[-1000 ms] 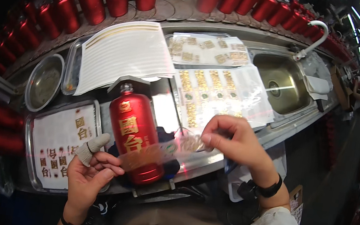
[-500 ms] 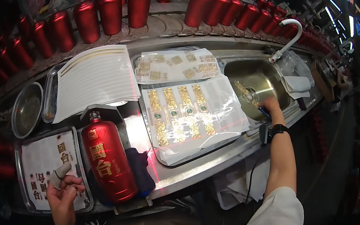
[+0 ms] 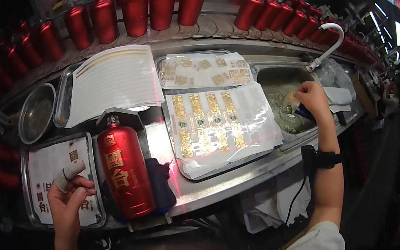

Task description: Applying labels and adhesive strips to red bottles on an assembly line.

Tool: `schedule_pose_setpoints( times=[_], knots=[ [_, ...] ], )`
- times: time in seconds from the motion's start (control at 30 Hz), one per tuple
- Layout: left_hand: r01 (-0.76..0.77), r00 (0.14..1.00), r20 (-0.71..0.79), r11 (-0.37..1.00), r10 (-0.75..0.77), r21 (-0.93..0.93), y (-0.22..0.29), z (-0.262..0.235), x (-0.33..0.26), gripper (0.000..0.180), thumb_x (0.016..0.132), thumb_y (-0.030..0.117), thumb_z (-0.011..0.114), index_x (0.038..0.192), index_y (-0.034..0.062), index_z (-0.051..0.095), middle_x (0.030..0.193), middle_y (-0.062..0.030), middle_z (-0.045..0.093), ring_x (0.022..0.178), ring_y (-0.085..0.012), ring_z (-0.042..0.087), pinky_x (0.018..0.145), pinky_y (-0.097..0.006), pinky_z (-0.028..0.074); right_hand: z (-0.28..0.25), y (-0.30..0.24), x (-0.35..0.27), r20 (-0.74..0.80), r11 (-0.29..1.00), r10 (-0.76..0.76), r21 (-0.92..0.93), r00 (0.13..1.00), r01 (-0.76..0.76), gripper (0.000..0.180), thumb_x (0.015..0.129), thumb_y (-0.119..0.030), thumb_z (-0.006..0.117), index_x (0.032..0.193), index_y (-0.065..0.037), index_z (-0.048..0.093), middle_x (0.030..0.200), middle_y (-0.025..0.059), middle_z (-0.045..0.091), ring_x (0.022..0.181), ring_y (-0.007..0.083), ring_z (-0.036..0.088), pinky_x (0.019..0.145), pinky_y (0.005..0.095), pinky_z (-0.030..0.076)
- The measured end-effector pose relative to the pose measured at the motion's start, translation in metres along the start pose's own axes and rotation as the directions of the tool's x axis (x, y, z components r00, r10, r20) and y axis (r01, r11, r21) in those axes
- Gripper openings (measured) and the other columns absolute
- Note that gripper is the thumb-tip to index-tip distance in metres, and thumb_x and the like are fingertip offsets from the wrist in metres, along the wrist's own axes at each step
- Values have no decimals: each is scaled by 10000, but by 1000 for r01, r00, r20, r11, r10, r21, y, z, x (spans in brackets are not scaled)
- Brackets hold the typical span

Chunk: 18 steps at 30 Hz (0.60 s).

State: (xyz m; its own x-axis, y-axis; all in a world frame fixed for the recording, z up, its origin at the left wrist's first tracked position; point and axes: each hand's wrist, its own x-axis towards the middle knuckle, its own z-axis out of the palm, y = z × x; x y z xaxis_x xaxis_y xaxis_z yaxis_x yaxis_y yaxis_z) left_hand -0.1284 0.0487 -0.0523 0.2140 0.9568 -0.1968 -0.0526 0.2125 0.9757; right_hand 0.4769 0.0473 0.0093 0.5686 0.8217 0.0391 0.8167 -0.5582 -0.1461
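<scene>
**Hands apart: one over the label tray, one over the sink**

Bottle (image 3: 124, 173), large, red and lettered in gold, lies on its side on a stand at the near edge of the steel bench (image 3: 210, 189), neck pointing away, with a dark blue cloth (image 3: 159, 184) tucked against its right flank. Neither hand touches it.

The left hand (image 3: 68, 198) hovers over the small tray (image 3: 28, 187) just left of the bottle, which carries a white sheet with gold and red labels. Its fingers are loosely curled, the forefinger wrapped in a pale finger cot; whether a label is pinched between the fingertips cannot be told.

The right hand (image 3: 311, 96) is stretched far out to the right over the metal sink (image 3: 280, 80), below the white curved tap (image 3: 329, 38). It is closed in a loose fist; something small and pale may sit in it, but that is not clear. A black band sits on the wrist. Crumpled clear scraps lie in the sink.

Between the hands lie a clear sheet of gold labels (image 3: 215, 127) on a big tray, a second sheet (image 3: 203, 70) behind it, and a stack of white striped sheets (image 3: 113, 80). A round steel bowl (image 3: 37, 112) stands at the left. Rows of upright red bottles (image 3: 161, 6) line the conveyor behind.
</scene>
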Motion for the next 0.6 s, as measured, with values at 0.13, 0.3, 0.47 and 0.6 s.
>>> schedule_pose_setpoints(
  times=[0.13, 0.3, 0.47, 0.6],
  knots=[
    [-77, 970, 228, 997, 80, -21, 12, 21, 9, 422, 905, -11, 578, 1325, -34, 534, 1067, -108, 672, 973, -175, 657, 909, -316, 525, -37, -110, -43, 162, 897, -302, 381, 939, 223, 176, 778, -142, 721, 788, 27, 675, 668, 17, 617, 616, 80, 539, 578, 268, 436],
    [-353, 855, 370, 931, 362, -96, 23, 39, 27, 588, 958, 111, 577, 1487, -11, 351, 1393, -140, 522, 1278, -210, 512, 1102, -343, 358, -85, -228, -127, 316, 693, -566, 682, 761, 232, 133, 833, -89, 740, 793, 20, 676, 690, -14, 614, 637, 30, 530, 581, 193, 409],
    [-219, 798, 525, 954, 296, -204, 44, 44, 37, 689, 988, 251, 600, 1516, -25, 254, 1259, -81, 509, 1081, -121, 515, 991, -291, 420, -72, -267, -183, 156, 448, -686, 861, 710, 243, 90, 815, -36, 758, 821, 21, 689, 724, -7, 634, 653, 19, 540, 568, 176, 390],
    [-71, 864, 500, 997, 56, 11, 28, 3, 7, 495, 910, 99, 671, 1380, 35, 528, 955, 16, 593, 889, -74, 566, 852, -257, 466, -29, -252, -206, 297, 449, -608, 893, 736, 11, 94, 834, -49, 755, 830, 20, 691, 738, -14, 641, 652, 11, 530, 567, 178, 392]
  ],
)
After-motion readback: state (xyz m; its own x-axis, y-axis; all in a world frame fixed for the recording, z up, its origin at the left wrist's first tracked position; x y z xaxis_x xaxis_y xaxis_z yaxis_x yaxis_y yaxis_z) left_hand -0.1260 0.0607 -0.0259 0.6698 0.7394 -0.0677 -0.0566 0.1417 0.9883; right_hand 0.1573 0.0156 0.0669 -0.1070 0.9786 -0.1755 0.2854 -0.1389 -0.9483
